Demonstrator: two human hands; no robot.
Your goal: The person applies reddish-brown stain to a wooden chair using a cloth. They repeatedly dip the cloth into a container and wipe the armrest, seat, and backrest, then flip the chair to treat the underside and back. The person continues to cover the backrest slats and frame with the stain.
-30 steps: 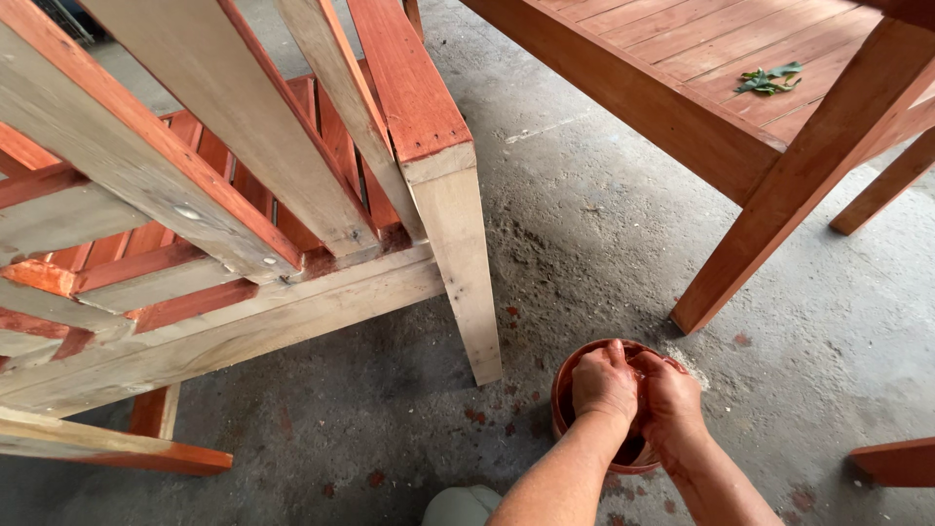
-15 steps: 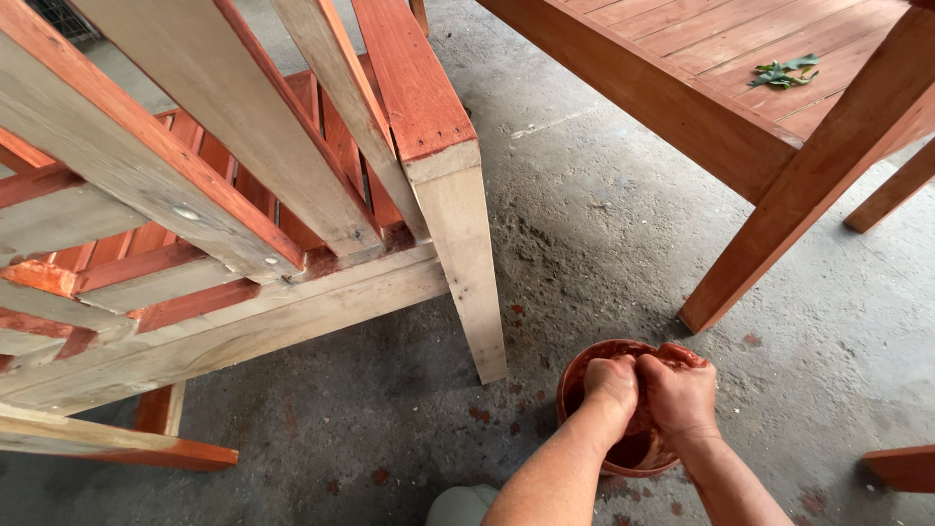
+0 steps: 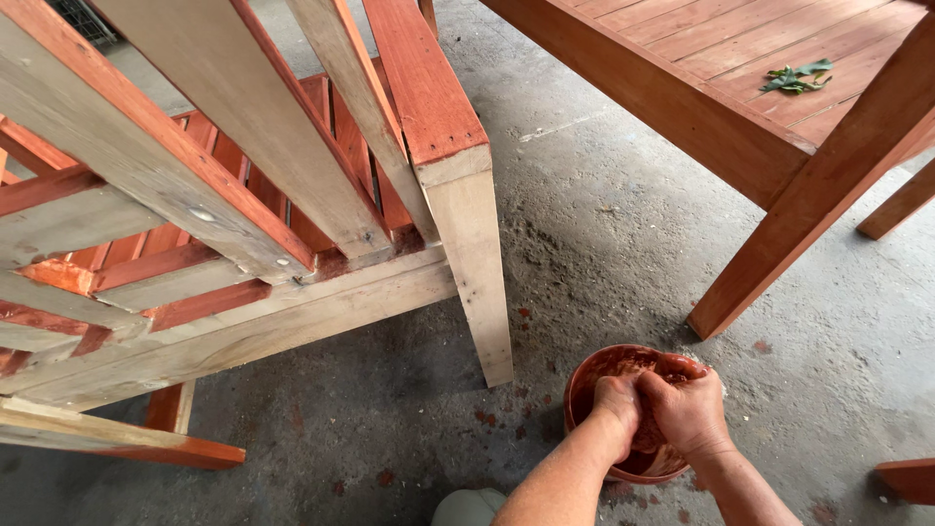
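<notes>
Stain-smeared, the small round bowl (image 3: 623,409) sits on the concrete floor (image 3: 604,244) at the bottom of my view, just beside the foot of a bare wooden leg (image 3: 477,282) and near the leg of a red-stained table (image 3: 740,107). I have both hands down in it: my left hand (image 3: 617,401) and my right hand (image 3: 690,414) are pressed together over the bowl, fingers curled and clenched around a reddish, soaked wad that I cannot make out clearly. Both hands are coated in the same red-brown colour. Dark red spots dot the floor around the bowl. To the left a partly stained slatted wooden frame (image 3: 224,224) leans over, some slats red, others raw. A few green leaves (image 3: 797,78) lie on the table top, well apart from me.
</notes>
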